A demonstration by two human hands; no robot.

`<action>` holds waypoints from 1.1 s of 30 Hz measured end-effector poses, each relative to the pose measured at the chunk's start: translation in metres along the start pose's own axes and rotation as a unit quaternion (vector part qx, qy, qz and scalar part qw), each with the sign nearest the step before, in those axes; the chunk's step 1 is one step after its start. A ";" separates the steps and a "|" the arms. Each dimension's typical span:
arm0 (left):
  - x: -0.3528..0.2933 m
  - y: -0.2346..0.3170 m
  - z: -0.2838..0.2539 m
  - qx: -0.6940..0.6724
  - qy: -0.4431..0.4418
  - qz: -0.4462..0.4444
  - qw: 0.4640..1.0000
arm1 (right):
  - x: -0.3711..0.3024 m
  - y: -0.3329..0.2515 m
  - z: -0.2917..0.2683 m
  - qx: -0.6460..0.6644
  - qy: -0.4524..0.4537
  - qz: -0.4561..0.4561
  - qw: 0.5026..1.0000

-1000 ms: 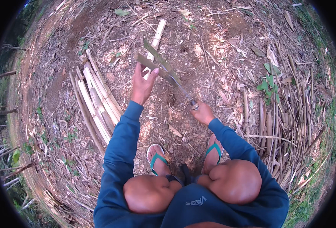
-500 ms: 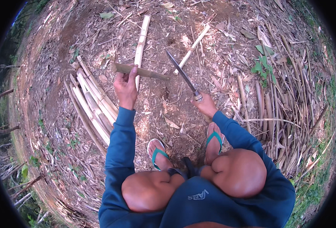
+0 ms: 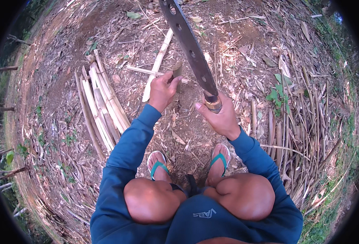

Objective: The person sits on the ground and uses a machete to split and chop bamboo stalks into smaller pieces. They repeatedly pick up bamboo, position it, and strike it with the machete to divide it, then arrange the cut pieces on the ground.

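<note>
My right hand (image 3: 221,116) is wrapped round the handle of a machete (image 3: 191,51), whose dark blade with a row of holes rises up and away to the left. In front of me my left hand (image 3: 163,91) grips a short brownish strip, which looks like split bamboo (image 3: 177,75), held roughly upright with its top end showing. Its lower end is partly hidden by my fingers. Just beyond that hand, a long pale split strip (image 3: 160,61) lies on the ground. A thinner pale strip (image 3: 140,70) lies across it.
A bundle of pale split lengths (image 3: 105,99) lies on the left. To the right is a large pile of thin brown sticks (image 3: 297,122) beside a small green plant (image 3: 279,95). Dry leaves cover the soil, and my feet in green-strapped flip-flops (image 3: 159,164) are close in front.
My right hand has raised the machete, its blade now pointing far ahead. My left hand has moved right and turned the strip from crosswise to upright. The thin pale strip now lies across the long one.
</note>
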State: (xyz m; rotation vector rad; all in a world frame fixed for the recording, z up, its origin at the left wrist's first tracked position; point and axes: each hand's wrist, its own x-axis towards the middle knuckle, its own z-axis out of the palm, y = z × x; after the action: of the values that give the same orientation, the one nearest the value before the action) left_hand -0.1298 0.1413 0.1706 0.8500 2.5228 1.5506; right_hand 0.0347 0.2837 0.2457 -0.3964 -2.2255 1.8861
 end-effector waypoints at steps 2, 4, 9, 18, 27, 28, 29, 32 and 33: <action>0.000 0.012 0.000 0.037 -0.023 -0.003 0.999 | -0.002 -0.009 -0.004 -0.002 0.003 -0.006 1.000; -0.002 0.017 0.001 0.054 -0.032 -0.003 0.998 | -0.007 -0.013 -0.006 0.012 0.016 -0.038 0.999; -0.003 0.002 0.014 0.020 -0.022 0.027 0.999 | 0.002 0.026 -0.008 -0.070 -0.009 0.056 0.996; -0.008 0.025 0.006 0.054 -0.024 0.071 0.996 | -0.009 0.001 -0.012 -0.038 0.014 0.018 0.999; -0.025 -0.026 0.039 0.103 -0.075 0.018 0.992 | 0.015 0.047 -0.020 0.025 0.006 0.083 0.996; -0.032 -0.028 0.043 0.083 -0.086 -0.011 0.993 | 0.009 0.046 -0.020 0.022 -0.002 0.103 0.994; -0.027 -0.016 0.040 0.076 -0.117 0.005 0.990 | 0.004 0.040 -0.019 0.023 0.004 0.085 0.996; -0.016 0.010 0.023 0.038 -0.088 0.011 0.995 | -0.005 0.004 -0.019 -0.018 0.005 0.060 0.998; -0.009 0.031 0.017 0.024 -0.032 0.063 0.997 | -0.009 -0.010 -0.021 0.016 0.021 0.048 0.999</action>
State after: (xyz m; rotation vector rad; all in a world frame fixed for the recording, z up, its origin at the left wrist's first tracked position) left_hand -0.1035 0.1607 0.1859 1.0673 2.5165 1.4748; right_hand 0.0487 0.2987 0.2591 -0.5413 -2.1845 1.9383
